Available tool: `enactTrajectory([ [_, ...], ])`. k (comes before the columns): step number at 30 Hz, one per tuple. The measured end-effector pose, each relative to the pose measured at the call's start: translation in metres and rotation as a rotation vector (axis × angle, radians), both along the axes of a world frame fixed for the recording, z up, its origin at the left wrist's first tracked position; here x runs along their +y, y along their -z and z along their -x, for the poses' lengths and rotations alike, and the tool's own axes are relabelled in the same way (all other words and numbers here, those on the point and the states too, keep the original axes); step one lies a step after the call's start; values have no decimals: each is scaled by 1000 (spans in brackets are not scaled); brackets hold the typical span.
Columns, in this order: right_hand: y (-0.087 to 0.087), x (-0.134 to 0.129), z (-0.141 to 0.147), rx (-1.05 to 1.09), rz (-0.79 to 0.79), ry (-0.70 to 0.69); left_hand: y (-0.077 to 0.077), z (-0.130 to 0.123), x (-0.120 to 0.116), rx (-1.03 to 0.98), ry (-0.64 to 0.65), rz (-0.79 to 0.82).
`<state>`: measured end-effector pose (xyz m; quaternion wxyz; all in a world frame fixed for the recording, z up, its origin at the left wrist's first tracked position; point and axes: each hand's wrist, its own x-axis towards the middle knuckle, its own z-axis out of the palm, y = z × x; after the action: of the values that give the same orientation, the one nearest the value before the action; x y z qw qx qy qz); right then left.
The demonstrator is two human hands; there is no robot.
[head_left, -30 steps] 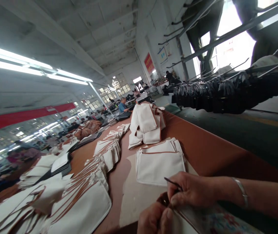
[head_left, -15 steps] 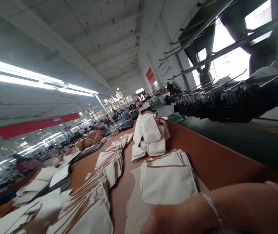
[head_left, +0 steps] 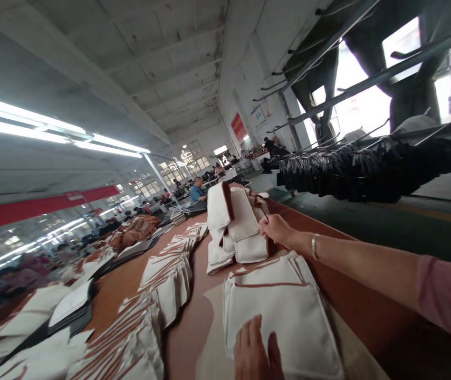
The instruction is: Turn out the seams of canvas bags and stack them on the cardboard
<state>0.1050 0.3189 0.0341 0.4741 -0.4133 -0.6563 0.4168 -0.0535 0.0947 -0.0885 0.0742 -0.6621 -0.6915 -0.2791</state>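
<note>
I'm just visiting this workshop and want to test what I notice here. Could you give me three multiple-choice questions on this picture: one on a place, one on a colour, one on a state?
1. Where is the right hand?
A. flat on the near pouch
B. at the tall pile of pouches farther up the table
C. on the rack of dark goods

2. What colour is the trim on the cream pouches?
A. brown
B. blue
C. green

3. How does the left hand lie?
A. clenched round a tool
B. lifted off the table
C. fingers flat on the near pouch

Answers: 1 B, the outstretched arm ends at the tall pile. 2 A, brown edging shows along the pouch rims. 3 C, the fingers rest spread on the near pouch's cloth, holding nothing.
</note>
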Motion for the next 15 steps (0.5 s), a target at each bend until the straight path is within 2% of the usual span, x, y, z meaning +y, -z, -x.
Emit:
enactTrajectory([
  [3,63,-22,-18,-28,50,-42,9,-7,57,45,50,80],
  [6,105,-37,-40,-11,102,-12,13,-15,101,87,133,162],
  [9,123,-41,-62,11,135,48,17,-26,132,128,224,225],
  [12,126,-37,-73,6,131,67,19,-38,150,167,284,262],
  [15,126,-25,-68,-28,91,5,19,-50,160,196,336,284],
])
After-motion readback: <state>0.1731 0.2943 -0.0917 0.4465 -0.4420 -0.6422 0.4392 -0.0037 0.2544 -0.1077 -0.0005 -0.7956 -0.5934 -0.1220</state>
